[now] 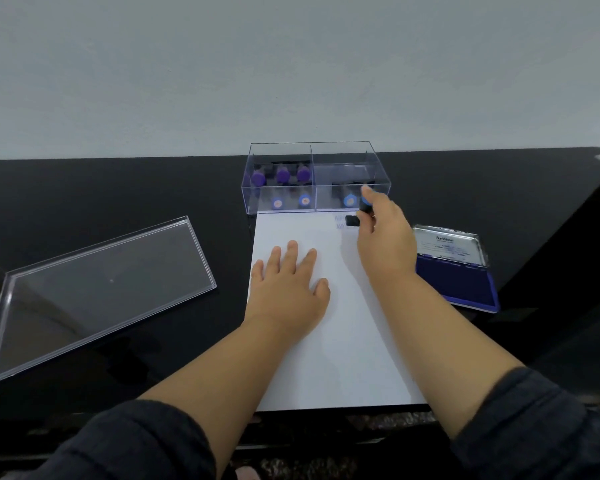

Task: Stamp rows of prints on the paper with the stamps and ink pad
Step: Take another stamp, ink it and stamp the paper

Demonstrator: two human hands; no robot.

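Observation:
A white sheet of paper [340,348] lies on the black table in front of me. My left hand [288,289] rests flat on it with fingers spread. My right hand [383,237] grips a stamp [355,218] with a blue top and black base, held at the paper's far right corner beside two faint blue prints [340,222]. Whether the base touches the paper is unclear. The open ink pad [456,284], blue with a silver lid, lies to the right of the paper.
A clear plastic box [314,178] with two compartments stands at the paper's far edge, holding several purple-topped and blue-topped stamps. Its clear lid [94,289] lies upside down on the left. A pale wall rises behind the table.

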